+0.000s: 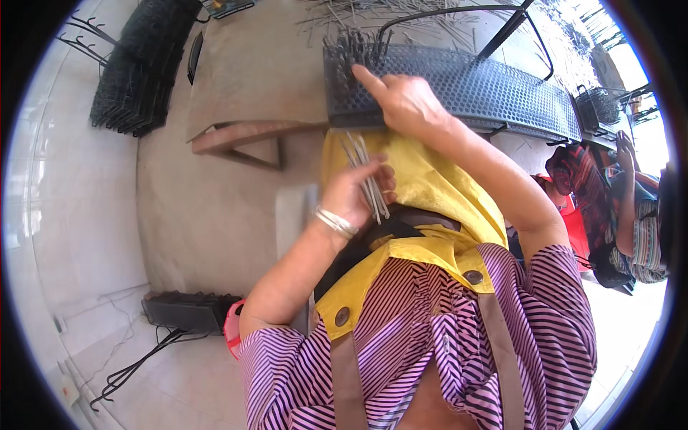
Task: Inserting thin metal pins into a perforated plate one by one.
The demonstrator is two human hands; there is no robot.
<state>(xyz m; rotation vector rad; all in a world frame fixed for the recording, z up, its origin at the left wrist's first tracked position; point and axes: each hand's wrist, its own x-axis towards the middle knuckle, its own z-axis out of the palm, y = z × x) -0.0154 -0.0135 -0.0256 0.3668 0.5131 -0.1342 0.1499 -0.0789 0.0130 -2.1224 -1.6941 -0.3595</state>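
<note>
My left hand [356,192] is closed around several thin grey metal rods [371,188] in front of the yellow apron [437,179]. The rods stick out above and below the fingers, and their upper ends are blurred. Over the near edge of a dark perforated metal tray [459,82], my right hand [408,102] has its index finger stretched out, with the other fingers curled and partly hidden. Its fingertip is beside a bunch of dark thin rods [351,54] at the tray's left end. Nothing shows in this hand.
Loose rods [401,20] lie scattered beyond the tray. A curved black metal bar [459,10] arches over it. Black racks [140,72] are stacked at the far left, and another black rack [190,313] is at lower left. Another person's arm [625,193] is at the right.
</note>
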